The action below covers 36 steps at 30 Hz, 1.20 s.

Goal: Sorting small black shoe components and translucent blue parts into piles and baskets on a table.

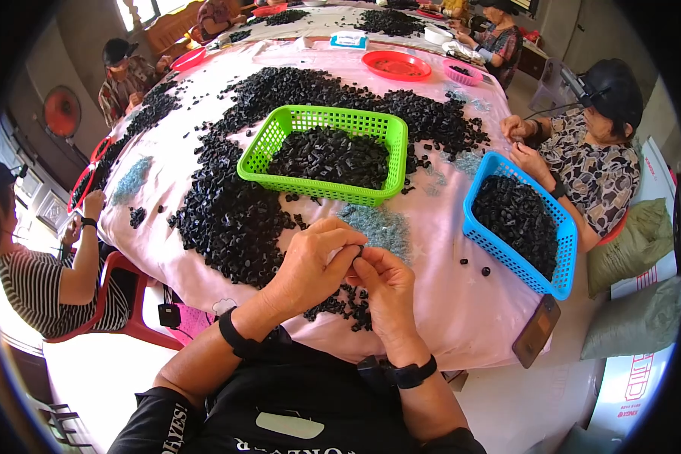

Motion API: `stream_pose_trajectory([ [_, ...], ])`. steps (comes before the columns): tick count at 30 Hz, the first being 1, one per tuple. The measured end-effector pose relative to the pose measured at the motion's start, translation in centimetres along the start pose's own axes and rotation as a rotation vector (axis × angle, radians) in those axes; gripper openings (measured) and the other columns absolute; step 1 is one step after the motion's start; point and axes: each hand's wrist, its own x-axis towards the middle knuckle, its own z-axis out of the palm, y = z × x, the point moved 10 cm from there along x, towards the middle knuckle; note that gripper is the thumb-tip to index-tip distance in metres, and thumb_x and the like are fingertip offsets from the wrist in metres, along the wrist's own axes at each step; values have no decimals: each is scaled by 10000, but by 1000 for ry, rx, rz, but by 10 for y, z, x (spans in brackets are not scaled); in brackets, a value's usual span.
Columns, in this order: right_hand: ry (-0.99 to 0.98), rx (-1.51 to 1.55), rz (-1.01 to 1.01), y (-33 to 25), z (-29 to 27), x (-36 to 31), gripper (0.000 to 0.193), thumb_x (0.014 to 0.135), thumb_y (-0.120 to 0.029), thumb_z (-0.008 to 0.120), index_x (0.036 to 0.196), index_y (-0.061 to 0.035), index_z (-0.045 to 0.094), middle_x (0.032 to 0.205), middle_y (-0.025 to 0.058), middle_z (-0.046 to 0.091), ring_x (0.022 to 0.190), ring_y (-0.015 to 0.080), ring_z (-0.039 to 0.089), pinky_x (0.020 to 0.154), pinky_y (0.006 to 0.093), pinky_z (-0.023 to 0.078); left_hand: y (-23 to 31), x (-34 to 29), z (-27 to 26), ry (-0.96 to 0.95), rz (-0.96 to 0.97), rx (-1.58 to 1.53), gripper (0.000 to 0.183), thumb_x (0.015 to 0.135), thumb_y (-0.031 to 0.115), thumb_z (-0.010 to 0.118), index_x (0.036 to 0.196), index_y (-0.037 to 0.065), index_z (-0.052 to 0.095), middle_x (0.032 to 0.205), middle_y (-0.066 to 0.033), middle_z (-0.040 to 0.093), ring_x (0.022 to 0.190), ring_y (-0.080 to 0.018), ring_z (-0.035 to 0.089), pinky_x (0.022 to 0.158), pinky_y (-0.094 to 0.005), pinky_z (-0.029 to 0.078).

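My left hand (310, 265) and my right hand (386, 291) meet over the near edge of the pink-covered table (446, 303). Their fingertips pinch a small black part (359, 250) between them. Just under my hands lies a small heap of black parts (344, 304). A big spread of the same black parts (234, 219) lies to the left. Beyond my hands stands a green basket (321, 119) half full of black parts. A patch of small pale blue pieces (386, 227) lies right by my fingers.
A blue basket (560, 250) of black parts sits at the right, in front of a seated person in a cap (590, 151). A phone (536, 331) lies at the table's near right edge. Other people sit at the left (45, 280) and at the far side. Red trays (396, 66) stand far off.
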Motion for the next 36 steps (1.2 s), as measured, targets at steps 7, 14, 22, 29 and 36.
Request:
stream_pose_trajectory([
  [7, 8, 8, 8, -1, 1, 0, 140, 986, -27, 603, 1097, 41, 652, 947, 83, 703, 823, 145, 711, 749, 251, 592, 6, -2, -1, 51, 85, 77, 141, 851, -10, 663, 982, -14, 717, 937, -137, 675, 799, -286, 685, 720, -349, 548],
  [14, 14, -1, -15, -6, 1, 0, 160, 985, -29, 606, 1118, 42, 660, 945, 85, 708, 816, 139, 709, 748, 253, 593, 14, -2, -2, 76, 140, 128, 126, 845, -4, 671, 960, -2, 719, 920, -126, 667, 809, -301, 672, 708, -368, 540],
  [22, 28, 21, -38, -8, 1, -2, 164, 985, -37, 609, 1119, 38, 667, 936, 80, 712, 813, 132, 707, 745, 246, 593, 25, -7, 4, 67, 254, 249, 128, 843, 15, 656, 960, -13, 700, 923, -130, 639, 844, -319, 611, 747, -394, 508],
  [29, 64, 25, 10, -7, -3, -4, 149, 986, -55, 619, 1086, 41, 676, 904, 76, 713, 783, 118, 699, 720, 240, 593, 26, -5, 5, 60, 266, 264, 125, 845, 9, 665, 963, 0, 707, 915, -117, 645, 834, -300, 625, 709, -389, 502],
  [36, 79, 18, -33, -8, -2, -5, 149, 985, -52, 618, 1082, 48, 672, 920, 81, 712, 785, 115, 692, 734, 243, 596, 30, -7, 5, 89, 281, 264, 123, 847, 10, 661, 962, 0, 703, 919, -120, 638, 831, -306, 620, 702, -389, 500],
])
